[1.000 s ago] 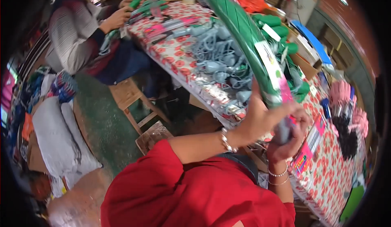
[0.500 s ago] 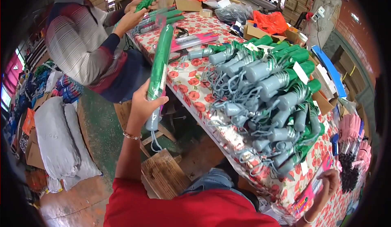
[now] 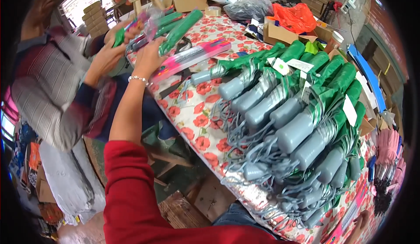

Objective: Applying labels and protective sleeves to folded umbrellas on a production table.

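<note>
At the far left a co-worker in a striped top (image 3: 48,91) handles a bagged green umbrella (image 3: 131,27) with both hands. The person's left hand (image 3: 148,58), arm in a red sleeve, stretches out, its grip closed around the lower end of a folded green umbrella (image 3: 179,30) that slants up and away over the poppy-patterned desk (image 3: 197,112). A pink package (image 3: 188,60) lies just beside it. Rightward sits a pile of grey-handled green umbrellas (image 3: 297,112). The right hand is out of sight.

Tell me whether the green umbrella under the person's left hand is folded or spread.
Folded. The green umbrella with its clear plastic sleeve is a slim closed roll lying on the poppy-print tablecloth, with the left hand at its near end.
</note>
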The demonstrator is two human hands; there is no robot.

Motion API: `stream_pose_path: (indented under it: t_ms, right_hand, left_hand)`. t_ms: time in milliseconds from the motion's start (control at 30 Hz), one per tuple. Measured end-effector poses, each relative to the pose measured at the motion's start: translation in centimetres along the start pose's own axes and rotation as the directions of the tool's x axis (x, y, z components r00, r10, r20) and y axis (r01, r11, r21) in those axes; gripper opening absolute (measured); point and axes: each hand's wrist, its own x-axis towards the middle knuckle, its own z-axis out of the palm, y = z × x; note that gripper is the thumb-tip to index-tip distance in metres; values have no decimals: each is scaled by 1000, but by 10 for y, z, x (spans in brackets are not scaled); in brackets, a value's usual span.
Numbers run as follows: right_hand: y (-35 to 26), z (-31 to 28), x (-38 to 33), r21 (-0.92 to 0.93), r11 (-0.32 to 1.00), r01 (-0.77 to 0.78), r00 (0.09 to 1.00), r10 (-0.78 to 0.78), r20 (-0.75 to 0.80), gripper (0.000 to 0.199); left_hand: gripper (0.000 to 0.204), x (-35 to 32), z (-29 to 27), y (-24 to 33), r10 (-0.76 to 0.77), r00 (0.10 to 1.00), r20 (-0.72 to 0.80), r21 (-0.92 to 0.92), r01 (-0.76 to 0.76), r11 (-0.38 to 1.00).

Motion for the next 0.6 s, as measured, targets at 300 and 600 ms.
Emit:
stream_pose_path:
  t_ms: [300, 600]
  right_hand:
    - [-19, 43, 21, -80, 979, 185, 969, -168, 178, 20]
    - [11, 11, 50, -146, 885, 442, 880, -395, 264, 22]
  left_hand:
    - [58, 79, 103, -1, -546, 826, -143, 356, 557, 750]
    - [19, -48, -76, 158, -317, 840, -441, -646, -51, 762]
